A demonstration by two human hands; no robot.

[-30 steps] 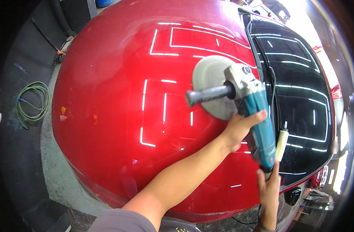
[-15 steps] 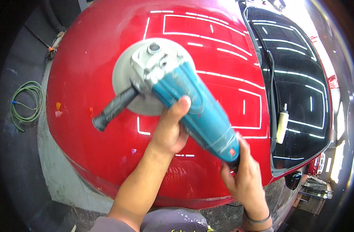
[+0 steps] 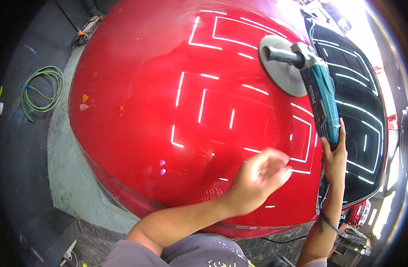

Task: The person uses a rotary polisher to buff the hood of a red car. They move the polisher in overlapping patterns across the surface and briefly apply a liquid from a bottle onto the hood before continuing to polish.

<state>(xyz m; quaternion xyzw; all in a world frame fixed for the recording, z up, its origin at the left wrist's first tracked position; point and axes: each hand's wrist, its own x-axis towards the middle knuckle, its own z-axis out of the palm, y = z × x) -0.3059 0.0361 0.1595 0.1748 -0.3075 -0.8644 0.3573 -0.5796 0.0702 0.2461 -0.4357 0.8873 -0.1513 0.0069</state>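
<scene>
My right hand (image 3: 335, 160) grips the rear end of a teal angle polisher (image 3: 322, 95) at the right side of the red car hood (image 3: 141, 115), near the windshield. The polisher's round pale grey pad (image 3: 279, 66) is tilted on edge by the hood; whether it touches the paint I cannot tell. A black side handle (image 3: 283, 56) sticks out across the pad, with no hand on it. My left hand (image 3: 259, 178) is raised above the near part of the hood, apart from the polisher, its fingers loosely curved and empty.
The dark windshield (image 3: 362, 115) lies at the right. A coiled green hose (image 3: 42, 91) rests on the dark floor at the left. Small orange tape scraps (image 3: 85, 98) show on the hood's left side. A black cable (image 3: 284, 240) runs along the floor near me.
My left hand has let go of the polisher's body. My right hand has carried the polisher right and away, toward the windshield. The bottle seen on the glass earlier is now out of sight.
</scene>
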